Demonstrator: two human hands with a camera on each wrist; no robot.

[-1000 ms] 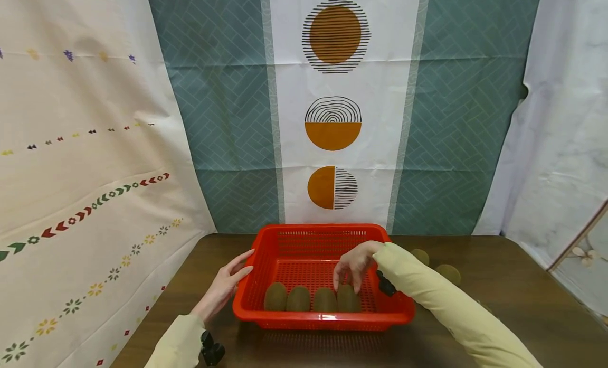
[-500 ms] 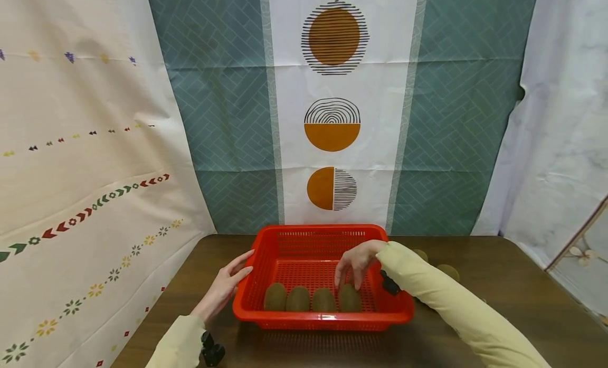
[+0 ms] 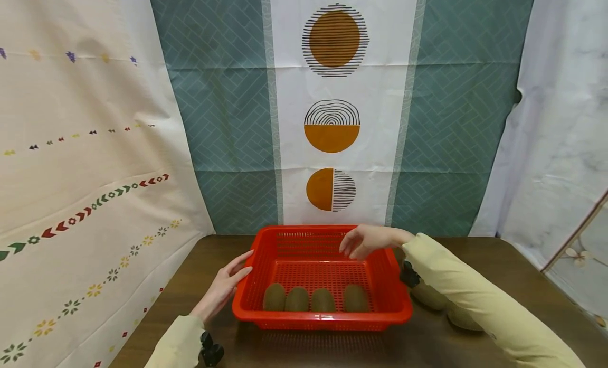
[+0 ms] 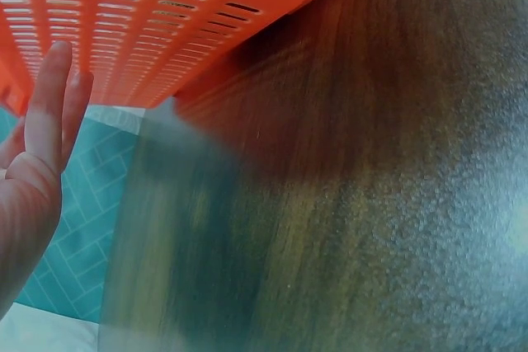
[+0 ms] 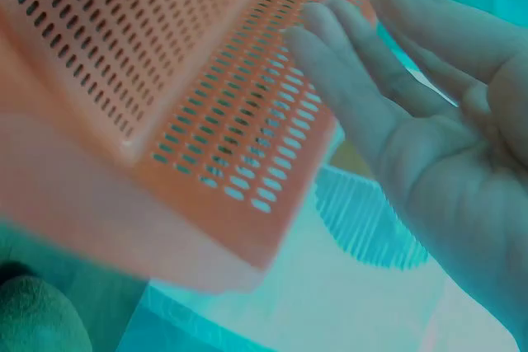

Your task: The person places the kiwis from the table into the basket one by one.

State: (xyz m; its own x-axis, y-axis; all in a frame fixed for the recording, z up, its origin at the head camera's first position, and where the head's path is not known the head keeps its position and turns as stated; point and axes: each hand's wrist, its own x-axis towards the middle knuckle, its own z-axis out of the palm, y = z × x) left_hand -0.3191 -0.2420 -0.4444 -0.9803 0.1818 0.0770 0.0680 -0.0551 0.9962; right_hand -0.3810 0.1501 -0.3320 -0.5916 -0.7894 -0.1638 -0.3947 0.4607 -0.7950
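A red perforated plastic basket (image 3: 323, 316) stands on the table, holding several brown kiwis. Three of these kiwis (image 3: 297, 299) form a row at its front left; a single kiwi (image 3: 355, 298) lies a small gap to their right. My left hand (image 3: 222, 290) rests against the basket's left side, its fingers extended; the left wrist view shows fingertips at the slotted wall (image 4: 107, 30). Over the basket's right side hovers my right hand (image 3: 369, 242), fingers loosely bent and holding nothing. In the right wrist view that hand (image 5: 437, 113) is beside the basket wall.
On the table (image 3: 446, 352) right of the basket lie more kiwis (image 3: 429, 296), partly covered by my right sleeve (image 3: 475, 294). A patterned cloth (image 3: 233, 120) hangs behind the table, and a pale cloth (image 3: 95, 241) hangs at the left.
My right hand has let go of the rightmost kiwi and risen up and to the right. That kiwi sits slightly farther right than before. The left hand stays in place.
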